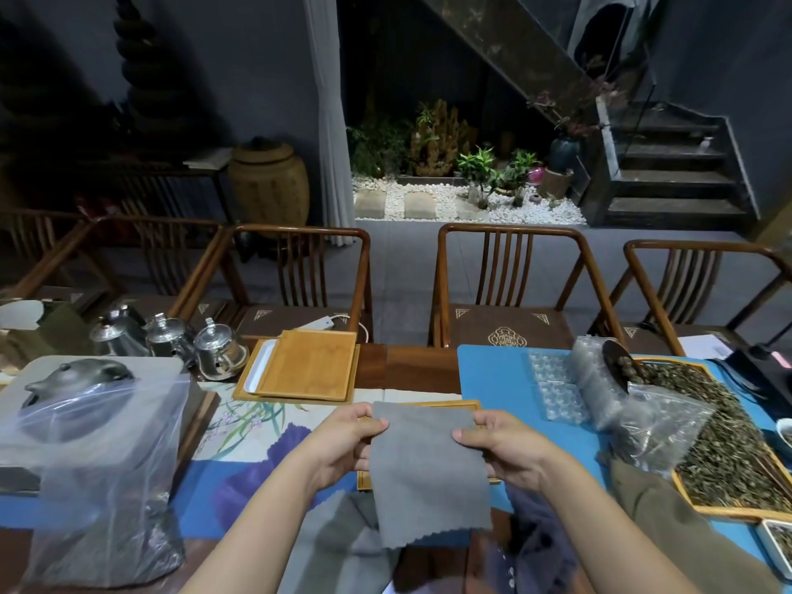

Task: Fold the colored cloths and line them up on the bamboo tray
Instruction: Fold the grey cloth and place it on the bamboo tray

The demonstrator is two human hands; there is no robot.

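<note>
A grey cloth (426, 473) hangs folded in front of me, its zigzag edge at the bottom. My left hand (343, 443) pinches its upper left corner and my right hand (503, 448) pinches its upper right corner. Behind the cloth lies a bamboo tray (467, 406), mostly hidden by the cloth and hands. A purple cloth (257, 473) lies flat on the table to the left. A dark blue cloth (542, 538) and another grey cloth (338, 533) lie crumpled near the front edge. An olive-brown cloth (660, 512) lies under my right forearm.
A second bamboo tray (308, 364) rests on a white tray at the back centre. Metal teapots (218, 353) stand at back left. A plastic bag (98, 465) over a box fills the left. A tray of dried tea (724, 435) and plastic blister packs (557, 392) sit right.
</note>
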